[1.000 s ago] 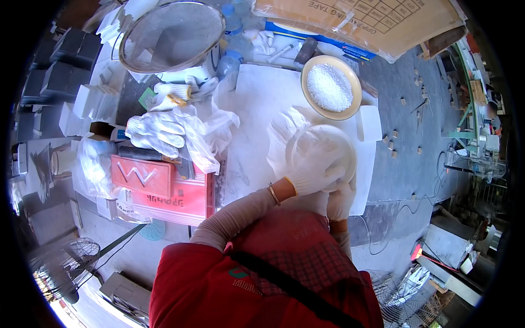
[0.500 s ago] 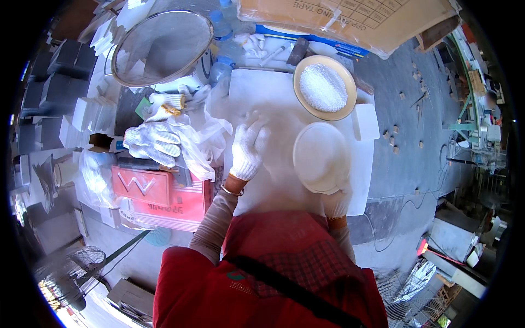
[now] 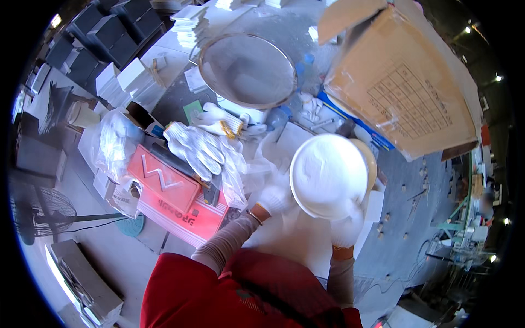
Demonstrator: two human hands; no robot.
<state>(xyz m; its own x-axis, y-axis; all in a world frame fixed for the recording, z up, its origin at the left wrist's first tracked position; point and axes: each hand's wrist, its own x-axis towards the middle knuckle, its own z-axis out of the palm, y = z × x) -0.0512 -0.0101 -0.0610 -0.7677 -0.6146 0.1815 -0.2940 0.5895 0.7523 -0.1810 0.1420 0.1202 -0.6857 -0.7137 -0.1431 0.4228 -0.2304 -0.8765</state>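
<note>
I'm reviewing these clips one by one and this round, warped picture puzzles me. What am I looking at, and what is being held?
The view comes from a fisheye camera worn on a person's head, looking down, so straight edges bend. There is no machine: the gloved left hand and right hand are the person's own. Both hold a white round dish above a white work surface. Nearby lie spare white gloves, a red box, a big metal sieve and a cardboard box.

Bright daylight washes the scene — the white bowl [image 3: 328,175] glares almost featureless, its rim detail lost. Around it the white gloves [image 3: 199,145] stay fairly sharp. Beyond the cardboard box [image 3: 402,93], straight edges bend and the picture darkens into a black fisheye rim.
</note>
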